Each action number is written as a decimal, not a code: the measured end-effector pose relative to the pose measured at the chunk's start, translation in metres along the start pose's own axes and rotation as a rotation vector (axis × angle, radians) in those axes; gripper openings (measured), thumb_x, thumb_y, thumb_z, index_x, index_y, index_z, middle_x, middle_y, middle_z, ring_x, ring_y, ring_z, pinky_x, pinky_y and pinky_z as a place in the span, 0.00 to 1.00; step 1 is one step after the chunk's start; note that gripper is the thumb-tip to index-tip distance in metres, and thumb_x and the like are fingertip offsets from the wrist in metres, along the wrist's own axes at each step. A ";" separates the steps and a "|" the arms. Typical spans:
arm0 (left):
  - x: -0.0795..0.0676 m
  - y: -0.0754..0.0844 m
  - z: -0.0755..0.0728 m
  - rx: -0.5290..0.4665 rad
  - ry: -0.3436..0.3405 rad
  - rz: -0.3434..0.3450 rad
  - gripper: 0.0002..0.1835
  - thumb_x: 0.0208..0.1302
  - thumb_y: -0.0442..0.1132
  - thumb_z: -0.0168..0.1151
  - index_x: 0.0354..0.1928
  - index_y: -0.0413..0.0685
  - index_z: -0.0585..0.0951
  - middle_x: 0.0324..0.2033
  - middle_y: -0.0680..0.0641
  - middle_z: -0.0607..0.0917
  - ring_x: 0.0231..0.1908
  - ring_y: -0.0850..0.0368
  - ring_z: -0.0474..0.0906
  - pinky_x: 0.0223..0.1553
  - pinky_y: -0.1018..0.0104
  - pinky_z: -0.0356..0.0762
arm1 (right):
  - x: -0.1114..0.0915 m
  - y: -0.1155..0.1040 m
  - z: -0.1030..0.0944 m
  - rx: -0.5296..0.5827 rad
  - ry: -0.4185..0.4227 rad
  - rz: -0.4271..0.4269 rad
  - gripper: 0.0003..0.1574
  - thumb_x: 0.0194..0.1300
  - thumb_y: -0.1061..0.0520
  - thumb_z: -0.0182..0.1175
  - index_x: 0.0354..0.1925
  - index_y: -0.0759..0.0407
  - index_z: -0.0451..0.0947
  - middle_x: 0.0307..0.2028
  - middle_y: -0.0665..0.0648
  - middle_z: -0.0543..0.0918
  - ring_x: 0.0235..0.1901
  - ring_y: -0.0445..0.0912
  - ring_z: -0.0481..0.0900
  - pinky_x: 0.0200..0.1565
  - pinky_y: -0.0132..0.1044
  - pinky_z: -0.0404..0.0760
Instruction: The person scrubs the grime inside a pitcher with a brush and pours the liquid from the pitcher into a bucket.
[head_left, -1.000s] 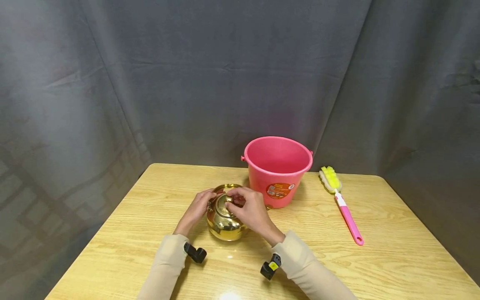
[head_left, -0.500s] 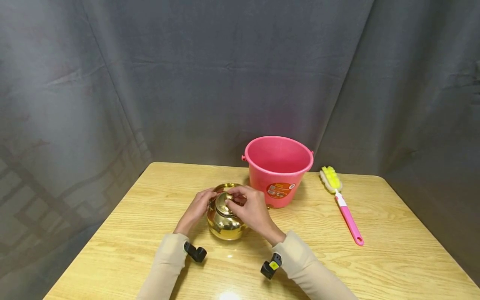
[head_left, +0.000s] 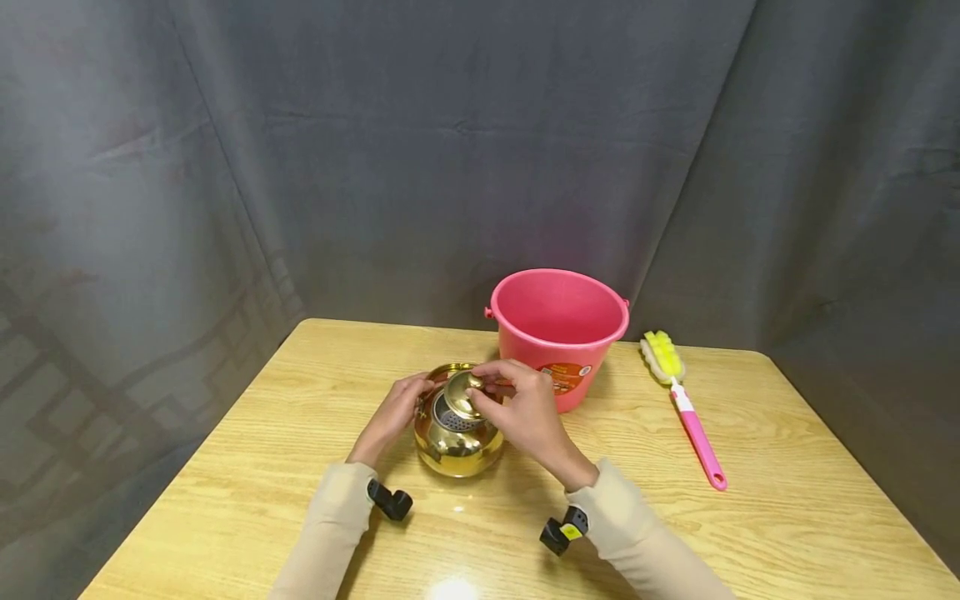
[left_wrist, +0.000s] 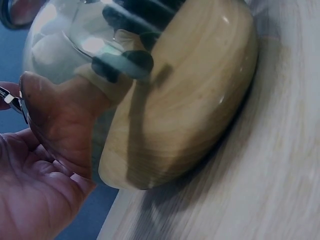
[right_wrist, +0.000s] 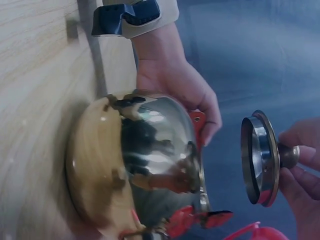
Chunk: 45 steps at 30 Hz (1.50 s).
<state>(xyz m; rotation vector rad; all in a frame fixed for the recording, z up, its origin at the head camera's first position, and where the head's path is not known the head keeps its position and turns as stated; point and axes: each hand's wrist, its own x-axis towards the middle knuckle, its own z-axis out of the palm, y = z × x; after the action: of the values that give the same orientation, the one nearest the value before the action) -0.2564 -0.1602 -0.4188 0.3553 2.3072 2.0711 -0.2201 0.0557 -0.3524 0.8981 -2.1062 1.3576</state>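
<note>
A shiny gold teapot (head_left: 456, 457) sits on the wooden table, its mouth uncovered at the front and a perforated strainer (head_left: 452, 420) showing inside. Above that mouth, the matching gold lid (head_left: 459, 400) is tilted, its knob pinched between the thumb and fingers of my right hand (head_left: 531, 410). A clear gap between lid (right_wrist: 274, 165) and pot shows in the right wrist view. My left hand (head_left: 392, 417) holds the pot's left side, fingers curled by the red handle (right_wrist: 197, 124). In the left wrist view, the left hand's (left_wrist: 37, 192) fingertips are hidden behind the pot.
Close behind the teapot to the right stands a pink bucket (head_left: 521, 353) with an orange label. A sponge brush (head_left: 663, 358) with a pink handle lies on the table's right side. Grey curtains (head_left: 465, 167) hang beyond the table's (head_left: 315, 375) back edge.
The lid has come off the teapot's mouth, lifted up and to the right by my right hand, which uncovers the strainer. My left hand has stayed at the pot's side.
</note>
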 end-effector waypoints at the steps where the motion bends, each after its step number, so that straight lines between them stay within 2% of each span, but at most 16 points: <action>1: 0.000 0.000 0.000 0.007 0.000 0.000 0.22 0.71 0.38 0.42 0.57 0.30 0.76 0.53 0.36 0.79 0.54 0.46 0.74 0.56 0.56 0.69 | 0.000 -0.001 -0.003 0.004 0.004 -0.002 0.14 0.50 0.68 0.72 0.39 0.64 0.84 0.36 0.55 0.85 0.33 0.42 0.83 0.34 0.32 0.83; 6: 0.000 0.001 -0.001 0.001 -0.002 -0.014 0.22 0.72 0.38 0.43 0.57 0.29 0.75 0.54 0.34 0.78 0.54 0.46 0.74 0.54 0.58 0.70 | -0.005 -0.006 -0.016 0.009 0.010 -0.002 0.14 0.51 0.67 0.72 0.39 0.64 0.83 0.37 0.54 0.85 0.34 0.42 0.84 0.36 0.32 0.83; 14: 0.000 0.000 -0.002 -0.018 -0.021 -0.003 0.22 0.72 0.37 0.42 0.58 0.27 0.74 0.57 0.33 0.76 0.57 0.42 0.71 0.59 0.55 0.66 | -0.014 -0.013 -0.037 -0.013 0.018 0.019 0.16 0.49 0.69 0.73 0.39 0.62 0.84 0.36 0.54 0.85 0.33 0.44 0.84 0.35 0.34 0.84; 19: 0.000 0.001 -0.001 -0.020 -0.003 0.005 0.22 0.72 0.36 0.42 0.58 0.26 0.73 0.57 0.33 0.77 0.58 0.42 0.71 0.60 0.52 0.65 | -0.014 -0.037 -0.050 -0.040 0.034 -0.017 0.16 0.46 0.76 0.71 0.36 0.70 0.82 0.34 0.62 0.84 0.30 0.52 0.84 0.33 0.42 0.85; 22: -0.001 0.000 -0.001 -0.023 -0.002 0.006 0.22 0.72 0.37 0.42 0.58 0.25 0.73 0.56 0.33 0.77 0.58 0.41 0.71 0.61 0.51 0.65 | -0.015 -0.050 -0.057 -0.056 0.039 -0.029 0.16 0.45 0.78 0.70 0.35 0.72 0.81 0.33 0.64 0.83 0.30 0.54 0.84 0.32 0.43 0.85; 29: -0.002 -0.001 -0.001 -0.031 -0.012 -0.007 0.23 0.71 0.38 0.42 0.59 0.26 0.73 0.58 0.33 0.76 0.61 0.40 0.68 0.62 0.49 0.63 | -0.034 -0.013 -0.064 -0.076 0.029 0.042 0.18 0.47 0.72 0.73 0.39 0.62 0.84 0.36 0.54 0.84 0.33 0.46 0.83 0.34 0.33 0.83; 32: -0.002 -0.001 0.001 -0.027 -0.005 -0.011 0.23 0.71 0.38 0.41 0.59 0.27 0.73 0.59 0.34 0.76 0.63 0.39 0.66 0.64 0.46 0.59 | -0.042 -0.006 -0.067 -0.071 0.023 0.080 0.18 0.48 0.70 0.73 0.40 0.60 0.84 0.37 0.53 0.84 0.33 0.45 0.83 0.34 0.33 0.83; 37: -0.003 -0.003 0.002 -0.034 -0.016 -0.017 0.23 0.71 0.37 0.41 0.59 0.27 0.73 0.59 0.34 0.75 0.64 0.39 0.64 0.65 0.45 0.57 | -0.052 0.001 -0.071 -0.090 0.017 0.132 0.18 0.47 0.71 0.72 0.38 0.59 0.84 0.35 0.51 0.84 0.33 0.44 0.83 0.33 0.32 0.83; 45: -0.001 -0.003 0.001 -0.022 -0.016 0.013 0.23 0.72 0.38 0.41 0.60 0.27 0.72 0.59 0.34 0.75 0.64 0.38 0.64 0.66 0.44 0.55 | -0.061 0.012 -0.078 -0.144 0.010 0.190 0.19 0.45 0.72 0.71 0.37 0.59 0.85 0.33 0.49 0.83 0.31 0.42 0.81 0.32 0.32 0.83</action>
<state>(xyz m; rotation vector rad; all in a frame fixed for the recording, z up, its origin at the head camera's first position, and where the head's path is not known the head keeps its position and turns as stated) -0.2560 -0.1599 -0.4215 0.3858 2.2776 2.0903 -0.1847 0.1472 -0.3710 0.6460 -2.2963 1.2776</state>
